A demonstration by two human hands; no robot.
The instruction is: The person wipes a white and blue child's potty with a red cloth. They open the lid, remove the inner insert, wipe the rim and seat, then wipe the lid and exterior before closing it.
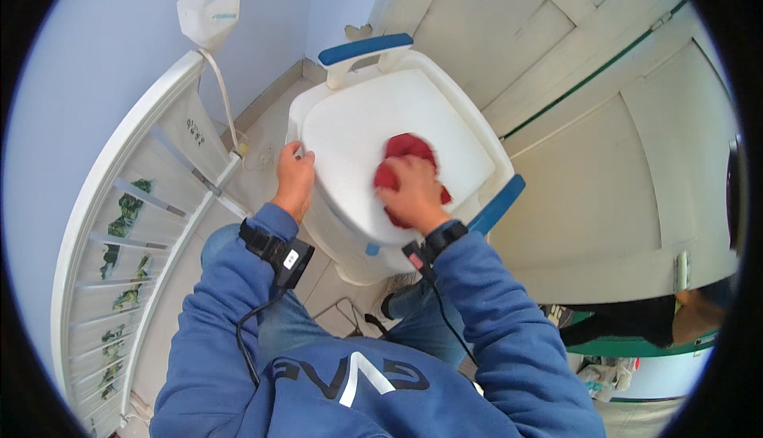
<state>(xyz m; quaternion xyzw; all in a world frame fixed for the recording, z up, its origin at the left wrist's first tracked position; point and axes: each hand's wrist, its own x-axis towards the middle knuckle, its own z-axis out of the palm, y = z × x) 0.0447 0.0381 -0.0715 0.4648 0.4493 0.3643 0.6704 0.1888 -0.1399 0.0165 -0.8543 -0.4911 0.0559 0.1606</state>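
A white plastic chair [328, 134] with blue-topped armrests stands in front of me, its broad smooth seat tilted in my view. On that seat lies a bunched red cloth [408, 145]. My right hand [413, 193] presses down on the cloth with bent fingers, slightly smeared by motion, and covers part of it. At the seat's left edge, my left hand [294, 184] grips the rim, fingers curled and thumb up. Black bands with small boxes and cables circle both wrists.
A white folding screen [119, 160] with green plant pictures stands at the left. A white box [210, 13] with a hanging cord is above it. Cream panelled doors [580, 176] border the right side. Something dark over a green surface at the lower right is hard to make out.
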